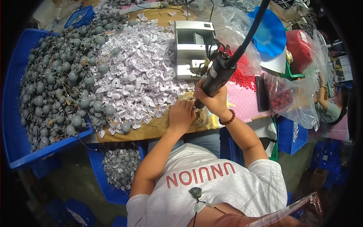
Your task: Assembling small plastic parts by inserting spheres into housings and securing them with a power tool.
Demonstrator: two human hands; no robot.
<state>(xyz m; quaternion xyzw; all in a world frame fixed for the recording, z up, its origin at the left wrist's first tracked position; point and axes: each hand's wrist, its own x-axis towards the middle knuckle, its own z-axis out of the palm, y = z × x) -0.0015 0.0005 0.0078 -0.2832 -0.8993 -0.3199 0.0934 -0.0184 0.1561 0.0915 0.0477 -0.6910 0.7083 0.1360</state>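
Note:
My right hand [214,101] is wrapped round a black electric screwdriver [218,74], which leans with its lower end toward the work spot. A black cable or hose rises from its top. Beside that lower end, my left hand [181,116] has its fingers bent and pressed at the table's edge area. What they hold is mostly hidden under the fingertips. Left of my left hand spreads a heap of small white plastic parts [134,75]. Just beyond both hands stands a silver box-shaped machine [194,47] with an open front section.
A large blue tray [49,155] at the left is heaped with grey ball-shaped parts [56,81] trailing wires. Another blue bin [109,191] sits below the table. Red beads [244,80], a bag of red parts [281,99] and a blue bowl [267,36] lie right; a co-worker's arm [322,94] shows beyond.

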